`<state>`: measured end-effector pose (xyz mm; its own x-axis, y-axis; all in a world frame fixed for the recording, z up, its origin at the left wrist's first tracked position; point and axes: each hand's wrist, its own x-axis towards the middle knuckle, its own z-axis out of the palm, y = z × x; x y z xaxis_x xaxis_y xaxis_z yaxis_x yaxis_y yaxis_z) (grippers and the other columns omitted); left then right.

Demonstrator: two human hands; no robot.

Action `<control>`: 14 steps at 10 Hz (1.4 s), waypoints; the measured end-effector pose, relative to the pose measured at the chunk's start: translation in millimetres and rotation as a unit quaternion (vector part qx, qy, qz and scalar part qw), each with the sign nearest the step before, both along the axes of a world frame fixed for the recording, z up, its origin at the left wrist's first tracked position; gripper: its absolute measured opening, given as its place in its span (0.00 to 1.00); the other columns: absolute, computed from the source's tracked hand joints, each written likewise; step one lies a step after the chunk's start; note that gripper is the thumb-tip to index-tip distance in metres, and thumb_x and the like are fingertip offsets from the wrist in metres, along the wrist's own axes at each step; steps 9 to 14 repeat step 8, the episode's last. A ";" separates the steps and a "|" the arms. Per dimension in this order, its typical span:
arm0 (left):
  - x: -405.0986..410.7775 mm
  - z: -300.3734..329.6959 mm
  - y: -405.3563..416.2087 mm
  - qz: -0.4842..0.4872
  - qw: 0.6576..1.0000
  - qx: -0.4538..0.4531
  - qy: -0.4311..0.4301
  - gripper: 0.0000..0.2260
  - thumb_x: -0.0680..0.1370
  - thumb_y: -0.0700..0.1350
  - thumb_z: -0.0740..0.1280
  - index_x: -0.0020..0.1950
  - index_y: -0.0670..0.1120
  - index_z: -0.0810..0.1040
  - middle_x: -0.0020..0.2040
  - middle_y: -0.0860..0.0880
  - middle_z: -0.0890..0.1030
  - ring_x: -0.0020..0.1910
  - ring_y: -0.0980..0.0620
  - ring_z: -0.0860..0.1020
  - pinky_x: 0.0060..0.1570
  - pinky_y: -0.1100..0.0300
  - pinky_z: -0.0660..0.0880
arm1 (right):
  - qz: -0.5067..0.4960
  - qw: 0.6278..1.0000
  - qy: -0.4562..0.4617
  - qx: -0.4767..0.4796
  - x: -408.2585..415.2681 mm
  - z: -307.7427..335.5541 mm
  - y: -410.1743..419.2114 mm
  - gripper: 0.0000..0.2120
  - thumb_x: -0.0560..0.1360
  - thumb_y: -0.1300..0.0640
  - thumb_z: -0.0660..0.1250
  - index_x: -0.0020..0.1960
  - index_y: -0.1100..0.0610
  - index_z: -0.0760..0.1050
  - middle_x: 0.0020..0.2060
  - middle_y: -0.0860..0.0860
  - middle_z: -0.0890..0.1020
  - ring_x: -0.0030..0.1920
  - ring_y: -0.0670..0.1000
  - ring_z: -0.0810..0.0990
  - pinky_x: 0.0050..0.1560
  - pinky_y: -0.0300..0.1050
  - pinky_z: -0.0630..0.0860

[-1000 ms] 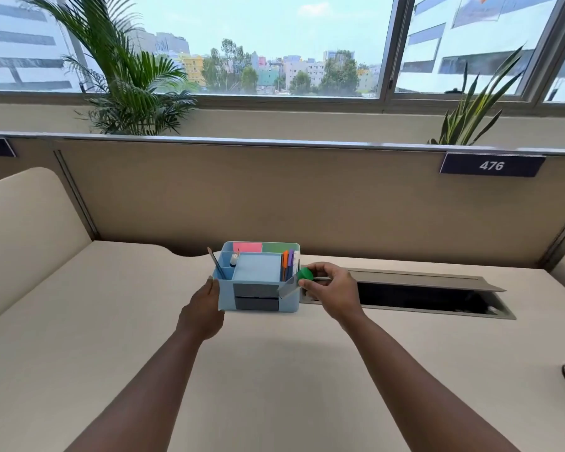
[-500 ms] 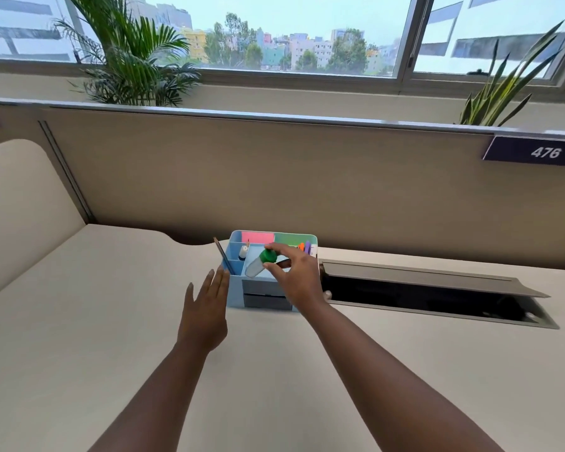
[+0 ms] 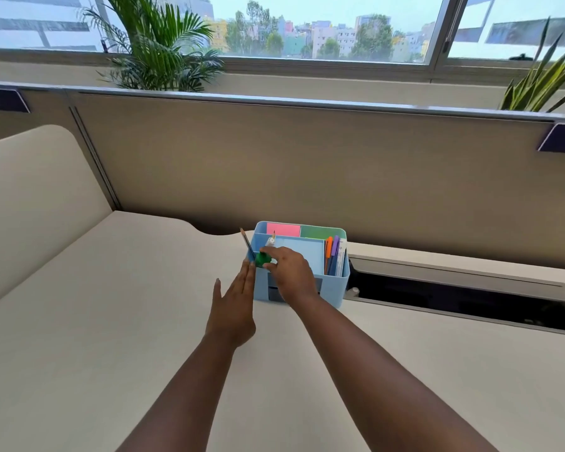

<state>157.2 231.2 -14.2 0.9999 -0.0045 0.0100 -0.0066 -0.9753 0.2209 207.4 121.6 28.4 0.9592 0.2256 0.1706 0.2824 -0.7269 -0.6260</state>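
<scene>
A light blue desk organiser [image 3: 335,288] stands on the beige desk by the partition. It holds pink and green sticky notes [image 3: 283,230], orange and purple pens [image 3: 331,252] on the right and a pencil [image 3: 247,244] on the left. My right hand [image 3: 292,277] reaches across its front and pinches a green-capped item [image 3: 261,259] at the left compartment; the body below the cap is hidden. My left hand [image 3: 234,305] has straight fingers, and its fingertips touch the organiser's left side.
An open cable tray [image 3: 463,296] with a raised lid is sunk in the desk just right of the organiser. The tan partition [image 3: 274,164] runs behind, with a curved side panel [image 3: 30,197] at left. Plants stand on the window ledge.
My right hand carried the green-capped item from the organiser's right side across to its left compartment. My left hand let go of the organiser's left side and straightened.
</scene>
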 end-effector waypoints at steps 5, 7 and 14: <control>0.9 1.3 0.0 0.021 0.999 -0.038 0.016 0.42 0.74 0.35 0.63 0.75 0.48 0.36 0.79 0.50 0.42 0.70 0.48 0.67 0.73 0.46 0.58 | -0.015 0.999 0.040 -0.022 -3.5 1.0 -10.3 0.31 0.73 0.68 0.63 0.71 0.50 0.60 0.63 0.59 0.73 0.61 0.58 0.71 0.58 0.53 0.74; 3.9 19.6 2.2 0.020 0.999 0.029 0.029 0.38 0.74 0.35 0.62 0.76 0.48 0.43 0.79 0.50 0.47 0.75 0.47 0.59 0.72 0.45 0.59 | -0.019 1.000 -0.001 -0.025 -11.4 15.2 -44.8 0.28 0.74 0.70 0.55 0.71 0.53 0.61 0.64 0.59 0.74 0.62 0.61 0.70 0.58 0.53 0.71; 5.1 39.7 4.7 -0.002 0.997 0.072 0.032 0.36 0.75 0.36 0.61 0.76 0.48 0.45 0.79 0.50 0.50 0.75 0.47 0.57 0.70 0.47 0.64 | -0.028 0.999 -0.006 -0.037 -18.1 27.2 -60.6 0.27 0.74 0.69 0.53 0.71 0.53 0.61 0.66 0.59 0.72 0.68 0.61 0.65 0.57 0.54 0.72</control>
